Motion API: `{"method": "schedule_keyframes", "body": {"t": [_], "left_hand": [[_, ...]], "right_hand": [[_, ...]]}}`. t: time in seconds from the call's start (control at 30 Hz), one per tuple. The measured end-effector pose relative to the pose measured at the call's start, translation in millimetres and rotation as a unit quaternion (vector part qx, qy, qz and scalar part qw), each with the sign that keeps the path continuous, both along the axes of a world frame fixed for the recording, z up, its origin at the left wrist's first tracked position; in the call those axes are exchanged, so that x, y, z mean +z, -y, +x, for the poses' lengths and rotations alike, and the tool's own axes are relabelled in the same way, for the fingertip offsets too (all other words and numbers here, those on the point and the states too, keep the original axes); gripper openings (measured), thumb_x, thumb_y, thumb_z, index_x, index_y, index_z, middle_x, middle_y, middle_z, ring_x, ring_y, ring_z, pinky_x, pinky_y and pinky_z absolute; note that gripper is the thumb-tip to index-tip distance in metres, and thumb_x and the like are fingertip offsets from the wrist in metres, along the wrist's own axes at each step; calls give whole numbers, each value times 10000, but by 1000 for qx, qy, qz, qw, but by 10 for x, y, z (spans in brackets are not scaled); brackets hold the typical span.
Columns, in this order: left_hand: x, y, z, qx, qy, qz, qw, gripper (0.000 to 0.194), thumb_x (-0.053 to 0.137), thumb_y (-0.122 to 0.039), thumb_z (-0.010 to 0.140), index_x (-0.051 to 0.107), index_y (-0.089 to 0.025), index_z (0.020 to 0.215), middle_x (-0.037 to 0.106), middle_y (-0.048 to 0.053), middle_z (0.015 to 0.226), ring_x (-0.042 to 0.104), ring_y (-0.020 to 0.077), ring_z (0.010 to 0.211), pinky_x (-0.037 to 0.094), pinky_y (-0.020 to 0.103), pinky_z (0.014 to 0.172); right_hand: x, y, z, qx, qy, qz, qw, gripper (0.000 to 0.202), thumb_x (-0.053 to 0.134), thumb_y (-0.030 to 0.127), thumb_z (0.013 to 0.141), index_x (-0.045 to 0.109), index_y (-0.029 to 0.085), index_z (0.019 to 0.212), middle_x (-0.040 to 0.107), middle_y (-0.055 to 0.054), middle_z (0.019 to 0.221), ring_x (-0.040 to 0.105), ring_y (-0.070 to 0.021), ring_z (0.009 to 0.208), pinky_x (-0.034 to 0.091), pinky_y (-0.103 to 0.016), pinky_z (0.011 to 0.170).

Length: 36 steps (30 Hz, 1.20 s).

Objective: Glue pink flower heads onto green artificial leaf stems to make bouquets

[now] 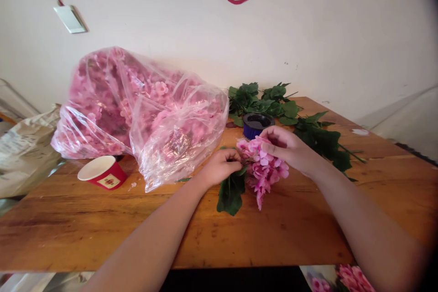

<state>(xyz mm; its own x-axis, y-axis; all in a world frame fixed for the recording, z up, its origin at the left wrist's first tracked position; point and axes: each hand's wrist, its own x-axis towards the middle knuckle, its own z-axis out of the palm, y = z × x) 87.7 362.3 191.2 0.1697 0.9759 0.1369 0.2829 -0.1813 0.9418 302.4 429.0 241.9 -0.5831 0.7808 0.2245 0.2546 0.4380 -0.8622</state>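
A pink artificial flower spray (265,171) with a green leaf (232,194) at its left hangs over the wooden table (191,232). My left hand (224,165) is closed around its stem end, the leaf dropping below the fingers. At the upper right of the blossoms, my right hand (282,146) has thumb and fingers pinched together on the petals. Just behind the flowers stands a dark blue ring-shaped holder (257,124).
A clear plastic bag (137,105) full of pink blossoms lies at the back left. In front of it a red paper cup (102,173) leans. Green leaf sprigs (316,139) lie at the back right, against a white wall. More pink flowers (354,278) show below the table edge.
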Motion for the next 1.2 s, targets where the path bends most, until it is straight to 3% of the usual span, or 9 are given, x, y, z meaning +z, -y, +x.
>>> {"method": "schedule_keyframes", "body": {"t": [0.13, 0.3, 0.4, 0.63, 0.77, 1.07, 1.2], "left_hand": [[-18, -32, -9, -15, 81, -50, 995, 81, 623, -215, 673, 591, -141, 671, 559, -13, 633, 501, 108, 598, 380, 234, 586], [-30, -69, -47, -11, 103, -76, 992, 100, 686, -210, 634, 626, -133, 656, 604, 2, 639, 526, 109, 599, 396, 243, 612], [-28, -69, -68, -17, 88, -77, 993, 148, 717, -258, 646, 651, -130, 683, 615, 8, 655, 532, 111, 604, 398, 247, 617], [-25, -42, -40, -23, 52, -78, 995, 154, 719, -264, 657, 663, -123, 685, 627, 17, 672, 539, 118, 626, 407, 261, 646], [-48, -50, -33, -14, 70, -83, 994, 154, 726, -256, 639, 648, -126, 665, 608, 4, 648, 527, 113, 612, 398, 256, 639], [-50, -64, -51, 20, 87, -64, 994, 167, 720, -278, 637, 666, -130, 692, 609, 2, 651, 512, 111, 614, 373, 246, 630], [-62, -69, -32, 9, 101, -92, 991, 151, 725, -239, 586, 650, -127, 652, 604, 2, 642, 513, 109, 601, 375, 248, 629]], "right_hand": [[34, 50, 12, 86, 81, 29, 993, 516, 768, 370, 657, 557, 241, 1110, 659, -17, 955, 615, -196, 801, 478, -273, 686], [-62, -4, -63, 16, 120, 94, 988, 353, 729, 333, 673, 667, 226, 1003, 698, -34, 944, 632, -236, 842, 475, -307, 739], [-136, -76, -82, 18, 121, 109, 987, 250, 701, 279, 668, 708, 217, 910, 707, -28, 878, 628, -239, 816, 467, -308, 717], [-308, -104, -193, 13, 75, 44, 996, 148, 636, 207, 650, 697, 185, 782, 673, -3, 693, 577, -181, 635, 420, -265, 576], [-319, -58, -266, 18, 45, 43, 998, 70, 625, 219, 673, 656, 172, 715, 662, 1, 695, 571, -163, 642, 423, -257, 605], [-307, -124, -220, -14, 31, 34, 999, 216, 754, 326, 623, 684, 179, 765, 660, -16, 733, 567, -186, 673, 451, -291, 635], [-319, -88, -248, 19, 9, 41, 999, 198, 709, 322, 663, 582, 179, 610, 573, 14, 639, 509, -156, 632, 410, -266, 605]]}}
